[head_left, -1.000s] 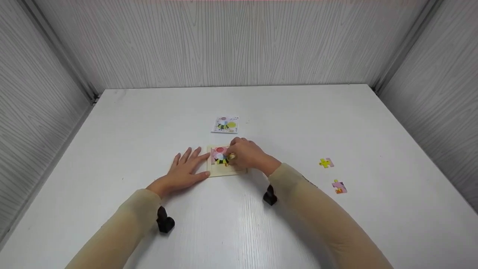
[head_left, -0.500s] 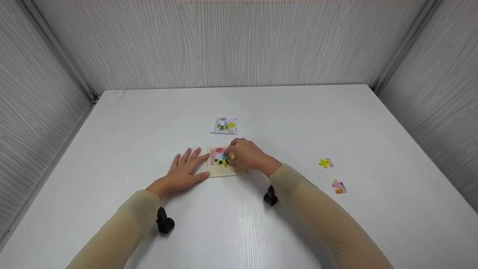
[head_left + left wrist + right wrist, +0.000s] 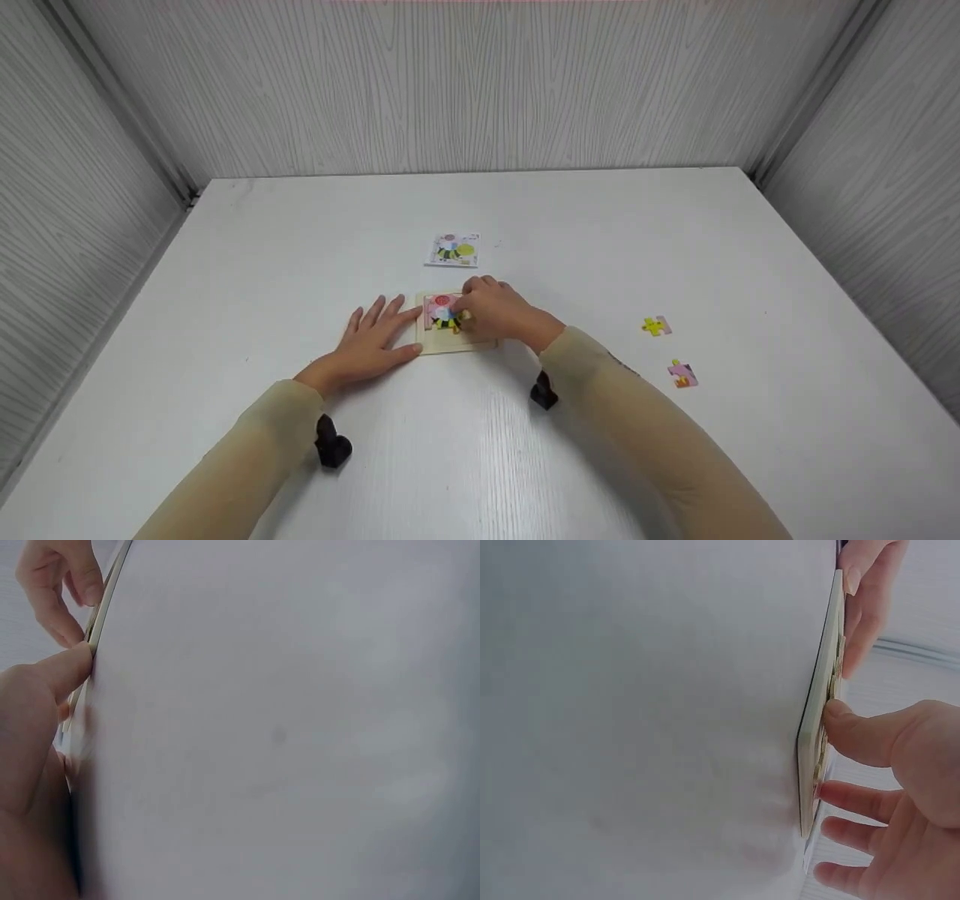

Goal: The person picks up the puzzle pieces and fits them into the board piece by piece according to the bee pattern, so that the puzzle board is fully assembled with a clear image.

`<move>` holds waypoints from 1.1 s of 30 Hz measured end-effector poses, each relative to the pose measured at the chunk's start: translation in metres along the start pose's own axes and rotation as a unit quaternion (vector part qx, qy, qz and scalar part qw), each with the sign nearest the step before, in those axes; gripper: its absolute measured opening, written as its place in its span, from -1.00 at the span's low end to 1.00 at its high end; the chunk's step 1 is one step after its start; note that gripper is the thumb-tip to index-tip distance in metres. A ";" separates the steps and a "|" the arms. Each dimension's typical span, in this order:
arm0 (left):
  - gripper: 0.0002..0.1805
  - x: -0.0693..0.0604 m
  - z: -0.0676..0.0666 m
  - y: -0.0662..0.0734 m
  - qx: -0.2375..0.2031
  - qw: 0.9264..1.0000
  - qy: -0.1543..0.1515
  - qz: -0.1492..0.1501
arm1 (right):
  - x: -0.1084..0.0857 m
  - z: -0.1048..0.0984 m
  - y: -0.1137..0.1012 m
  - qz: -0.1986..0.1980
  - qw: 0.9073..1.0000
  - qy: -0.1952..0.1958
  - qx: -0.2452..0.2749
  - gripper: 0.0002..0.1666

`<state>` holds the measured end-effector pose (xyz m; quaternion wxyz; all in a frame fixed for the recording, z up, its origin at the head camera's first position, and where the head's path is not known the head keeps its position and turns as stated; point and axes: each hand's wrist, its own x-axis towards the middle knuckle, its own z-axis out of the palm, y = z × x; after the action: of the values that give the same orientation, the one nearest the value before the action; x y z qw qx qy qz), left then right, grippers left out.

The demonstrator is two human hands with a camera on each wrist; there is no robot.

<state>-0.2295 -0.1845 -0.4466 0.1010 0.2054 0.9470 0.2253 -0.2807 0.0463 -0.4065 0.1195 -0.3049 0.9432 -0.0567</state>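
Observation:
A square wooden puzzle board [image 3: 442,348] lies mid-table, with a bee and a red round shape on its fitted pieces. My left hand [image 3: 373,349] has its fingers spread, index and thumb tips touching the board's left edge. Over the board's right part, my right hand [image 3: 499,309] pinches a puzzle piece [image 3: 466,316] between thumb and index finger, down at the board surface. Most of that piece is hidden by the fingers. The right wrist view shows the thumb [image 3: 840,711] against the pieces in the board [image 3: 807,757], the other fingers held apart.
A square picture card [image 3: 453,250] with the same bee lies behind the board. To the right lie two loose puzzle pieces, a yellow one [image 3: 654,326] and a pink one [image 3: 682,373]. Pale wood-grain panels [image 3: 480,90] close off the back and sides.
The piece in my right hand, tilted up earlier, now lies flatter and lower on the board. The left hand stays at the board's edge.

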 end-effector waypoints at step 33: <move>-0.25 0.001 0.000 0.003 0.005 1.000 -0.001 -0.002 | -0.011 0.002 0.004 -0.029 1.000 -0.002 -0.001 -0.63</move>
<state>-0.2294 -0.1817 -0.4452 0.1013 0.2043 0.9483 0.2205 -0.2741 0.0558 -0.4066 0.1197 -0.3323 0.9337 -0.0584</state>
